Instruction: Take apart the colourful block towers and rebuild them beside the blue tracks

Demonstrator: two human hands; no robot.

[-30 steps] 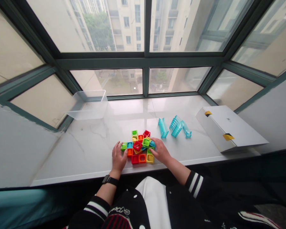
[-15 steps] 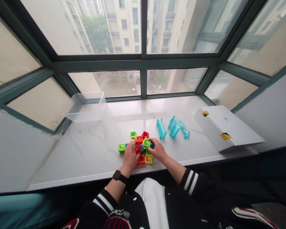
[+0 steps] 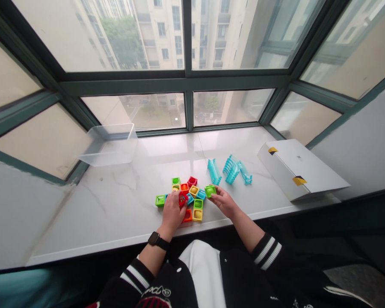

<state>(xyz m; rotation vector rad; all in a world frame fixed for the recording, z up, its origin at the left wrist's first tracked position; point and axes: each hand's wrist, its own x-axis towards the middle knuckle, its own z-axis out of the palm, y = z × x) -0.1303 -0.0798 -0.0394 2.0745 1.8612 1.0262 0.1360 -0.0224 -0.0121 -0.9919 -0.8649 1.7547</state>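
My right hand [image 3: 224,202] pinches a green toy block [image 3: 210,191], held just right of a cluster of colourful hollow blocks. Over the cluster's left part, my left hand [image 3: 173,210] has its thumb and fingers closed around a red block [image 3: 182,198]. Close by lie a yellow block [image 3: 197,215], an orange block [image 3: 188,215], a blue block [image 3: 200,194] and another green block [image 3: 160,200]. At the far side of the cluster sits a crimson block [image 3: 192,182]. My left palm and fingers hide some blocks beneath.
Clear turquoise track pieces [image 3: 231,169] lie on the white marble sill [image 3: 128,214], right of the blocks. A transparent plastic bin [image 3: 111,156] stands at the back left. A white box [image 3: 303,171] with yellow-black tabs is on the right. Window frames [image 3: 167,87] border the far side.
My right hand has moved right with the green block, away from the cluster, uncovering yellow and blue blocks. My left hand stays at the red block. The view has shifted slightly.
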